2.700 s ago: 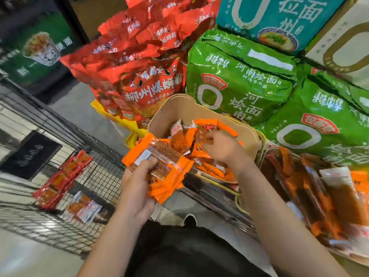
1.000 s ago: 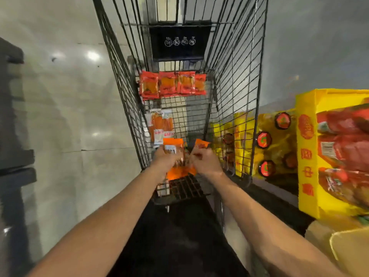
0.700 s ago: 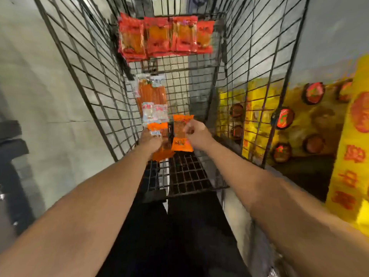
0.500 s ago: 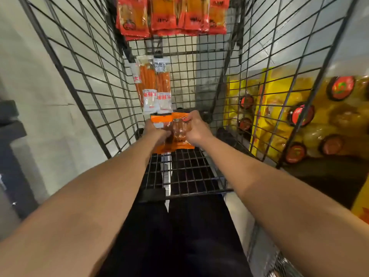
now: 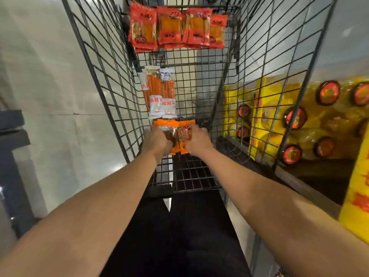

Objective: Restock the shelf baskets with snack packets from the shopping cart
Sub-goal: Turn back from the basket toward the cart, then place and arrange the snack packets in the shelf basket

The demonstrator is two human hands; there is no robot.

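Head view, the only one: both forearms are reaching down into the wire shopping cart (image 5: 111,80), and the two hands are meeting over a small stack of orange snack packets (image 5: 175,134) near the cart's near end. The left hand (image 5: 156,141) is gripping the stack's left edge, its fingers curling round the packets, while the right hand (image 5: 197,139) is gripping the right edge in the same way. Whether the stack is resting on the cart's mesh floor or hanging just above it cannot be told. The top packet is showing a clear window with brownish pieces inside.

Just beyond the hands, a few long packets with orange sticks and white labels (image 5: 159,92) are lying lengthwise on the cart floor, their near ends almost touching the orange stack. Farther off, at the cart's far end, a row of red packets (image 5: 175,29) is lying side by side, overlapping one another.

Through the cart's right wall, yellow packages with round red labels (image 5: 295,118) are sitting beside the cart. Grey floor tiles (image 5: 50,86) are showing to the left, and the person's dark trousers (image 5: 179,236) are filling the bottom between the arms.
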